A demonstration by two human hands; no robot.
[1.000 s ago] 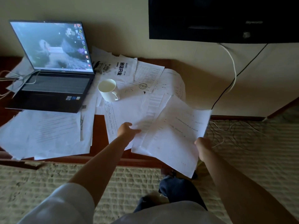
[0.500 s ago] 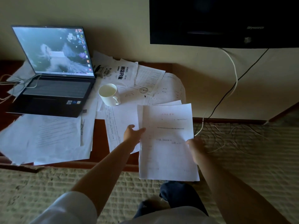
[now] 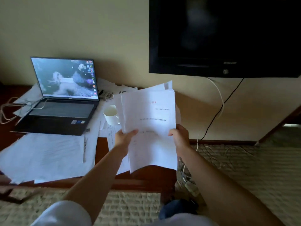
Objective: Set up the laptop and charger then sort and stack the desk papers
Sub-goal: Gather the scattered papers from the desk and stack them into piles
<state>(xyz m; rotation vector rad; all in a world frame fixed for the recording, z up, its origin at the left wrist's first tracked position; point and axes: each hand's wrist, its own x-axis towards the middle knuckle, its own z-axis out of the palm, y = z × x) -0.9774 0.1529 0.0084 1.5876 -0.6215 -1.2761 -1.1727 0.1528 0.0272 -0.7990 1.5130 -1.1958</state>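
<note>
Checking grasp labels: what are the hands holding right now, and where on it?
A sheaf of papers: left hand pinches its left edge, right hand its right edge, both low on the sheets.

- A dark wooden surface (image 3: 102,154) spanned the left and centre of the frame.
- An open laptop (image 3: 60,110) sat at upper left.
- A white mug (image 3: 111,116) stood right of it.
- Loose papers (image 3: 44,154) lay spread across the lower left.
- Pale cables (image 3: 9,108) lay at the far left edge.

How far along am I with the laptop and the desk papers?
Done: laptop open, screen lit, a cable reaching its left side. In hand: left hand and right hand grip a paper bundle. Left: loose sheets spread across the desk.
</note>
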